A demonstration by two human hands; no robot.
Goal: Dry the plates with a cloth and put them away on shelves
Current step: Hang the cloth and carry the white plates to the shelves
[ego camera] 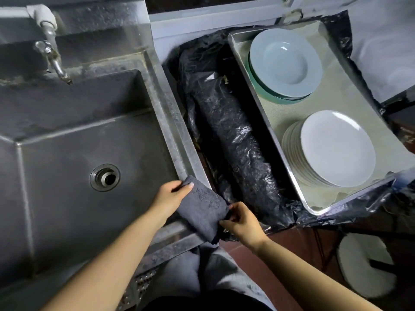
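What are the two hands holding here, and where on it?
Both hold the dark grey cloth: the left hand grips its upper left end, the right hand pinches its lower right edge. No plate is held.

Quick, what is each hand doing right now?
Left hand: grips the dark cloth at its upper end.
Right hand: pinches the same cloth's lower edge.

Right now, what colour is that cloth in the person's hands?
Dark grey cloth, gripped by the left hand and right hand; head view.
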